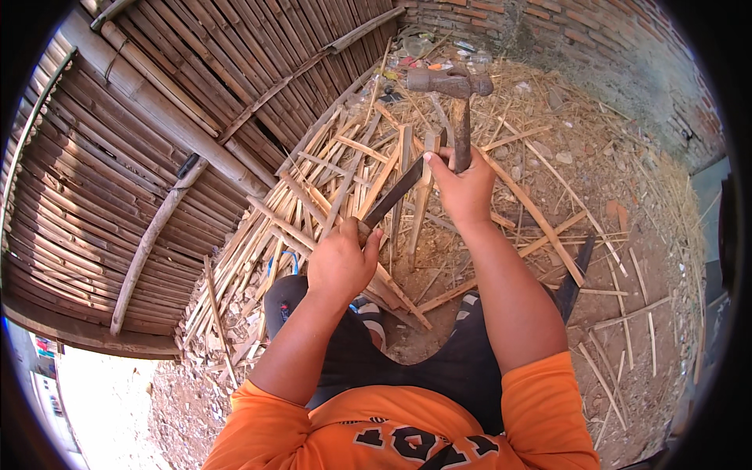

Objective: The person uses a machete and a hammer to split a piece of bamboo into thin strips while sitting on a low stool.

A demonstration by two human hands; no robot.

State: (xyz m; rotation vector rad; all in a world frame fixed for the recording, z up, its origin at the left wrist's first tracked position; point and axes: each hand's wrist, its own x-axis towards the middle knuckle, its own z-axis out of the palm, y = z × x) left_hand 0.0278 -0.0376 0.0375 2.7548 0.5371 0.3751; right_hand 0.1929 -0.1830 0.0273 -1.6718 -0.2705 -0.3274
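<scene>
My left hand (342, 262) is closed around the handle of a long dark-bladed knife (397, 192). The blade slants up and to the right, its far end reaching the top of an upright split wooden piece (421, 200). In my right hand (468, 188) is a hammer (463, 129) with a worn wooden handle, its rusty head raised above the fist. The right thumb and fingertips also press at the top of the wooden piece, beside the blade. Partly behind the blade stands another slat (406, 149).
Many split wooden strips (345, 164) lie heaped on the ground ahead and to the left. A slatted bamboo wall (110, 227) rises at left, and a brick wall (595, 39) stands at the back right. A dark flat blade-like piece (577, 278) lies right of my right forearm.
</scene>
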